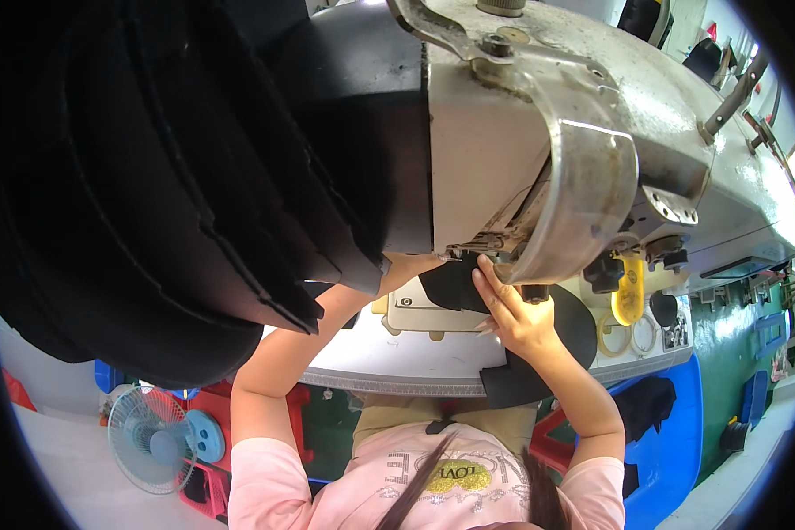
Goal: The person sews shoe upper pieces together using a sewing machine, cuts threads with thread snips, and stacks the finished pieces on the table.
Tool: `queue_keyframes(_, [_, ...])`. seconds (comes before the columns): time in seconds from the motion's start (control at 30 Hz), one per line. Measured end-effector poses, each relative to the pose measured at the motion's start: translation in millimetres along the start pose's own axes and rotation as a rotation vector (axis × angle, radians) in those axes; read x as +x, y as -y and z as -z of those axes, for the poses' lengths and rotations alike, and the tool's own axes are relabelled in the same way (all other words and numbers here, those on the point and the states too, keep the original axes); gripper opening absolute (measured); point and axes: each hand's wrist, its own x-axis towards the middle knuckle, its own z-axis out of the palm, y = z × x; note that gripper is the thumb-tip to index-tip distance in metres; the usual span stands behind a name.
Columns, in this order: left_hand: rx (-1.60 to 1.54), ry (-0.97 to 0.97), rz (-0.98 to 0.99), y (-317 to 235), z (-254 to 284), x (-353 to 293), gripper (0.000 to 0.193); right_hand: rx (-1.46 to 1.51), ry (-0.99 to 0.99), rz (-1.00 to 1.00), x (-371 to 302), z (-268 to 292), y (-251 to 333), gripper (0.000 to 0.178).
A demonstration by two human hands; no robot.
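Observation:
My right hand (pixel 523 320) lies on a black curved panel (pixel 576 327) beside the needle area of a sewing machine (pixel 486 150), its fingers stretched out flat and pointing at the needle. The panel runs under the machine head and hangs past the table's near edge. From the other side my left hand (pixel 408 267) reaches in close to the needle; its fingers are mostly hidden by the machine head and by several black curved pieces (pixel 150 194). Those pieces hang in overlapping layers and fill the upper left.
The white table (pixel 389 353) has a ruler strip along its front edge. A yellow oval piece (pixel 628 291) and rings of tape (pixel 613 337) are at the right. A blue bin (pixel 680 442) holding black pieces stands below right. At lower left is a blue fan (pixel 155 442).

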Motion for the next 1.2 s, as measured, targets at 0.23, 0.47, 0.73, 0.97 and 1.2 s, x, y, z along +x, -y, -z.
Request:
queue_keyframes(0.23, [0.022,-0.067,-0.051,2,0,1,0.037,0.026,0.017,-0.053,-2,-1,4,0.071])
queue_keyframes(0.47, [0.038,-0.098,-0.081,4,0,3,0.035,0.06,0.066,-0.094,-5,-1,4,0.076])
queue_keyframes(0.73, [0.08,-0.16,-0.138,6,1,2,0.034,0.062,0.029,-0.06,7,4,2,0.072])
queue_keyframes(0.97, [0.302,-0.332,-0.405,16,-3,1,0.032,0.118,-0.007,-0.007,8,9,0,0.067])
queue_keyframes(1.2, [0.428,-0.618,-0.699,16,-36,-32,0.036,0.191,-0.09,0.043,0,10,-3,0.055])
